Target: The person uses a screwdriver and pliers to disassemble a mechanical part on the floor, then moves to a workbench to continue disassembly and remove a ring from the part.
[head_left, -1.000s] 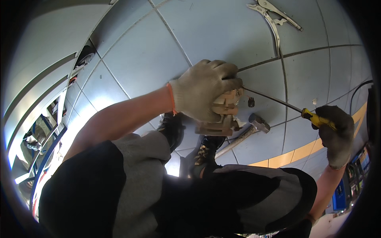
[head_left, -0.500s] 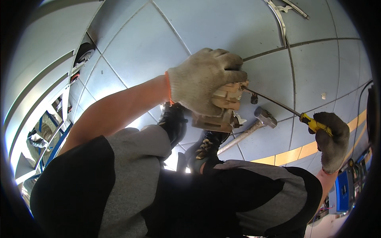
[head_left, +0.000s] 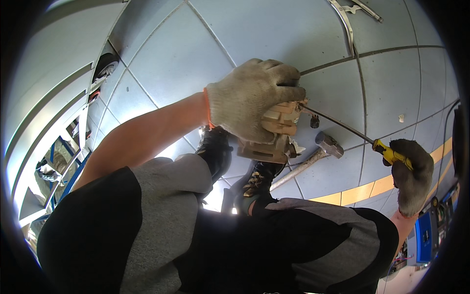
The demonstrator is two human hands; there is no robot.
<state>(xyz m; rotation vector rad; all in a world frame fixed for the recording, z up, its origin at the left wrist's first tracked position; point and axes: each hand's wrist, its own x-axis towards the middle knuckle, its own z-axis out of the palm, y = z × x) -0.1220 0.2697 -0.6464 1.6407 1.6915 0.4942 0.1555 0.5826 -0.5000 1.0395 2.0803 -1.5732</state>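
My left hand (head_left: pixel 254 100), in a dirty knitted work glove with an orange cuff, is closed over a brown, rusty brake caliper (head_left: pixel 280 126). The palm covers much of the caliper's top and far side. In my right hand (head_left: pixel 412 171), gloved as well, is the yellow and black handle of a screwdriver (head_left: pixel 342 126). Its long thin shaft slants up to the left, and the tip touches the caliper's right end beside my left fingers. Whether the tip sits in a gap there I cannot tell.
A hammer (head_left: pixel 329 145) lies on the floor just right of the caliper. Locking pliers (head_left: pixel 345 22) rest at the far right. My boots (head_left: pixel 254 183) stand close below the caliper. A small dark fitting (head_left: pixel 314 121) shows beneath the screwdriver shaft. White metal framing (head_left: pixel 73 117) rises on the left.
My right hand and the screwdriver handle have shifted very slightly right. My left hand stays on the caliper, which looks unmoved.
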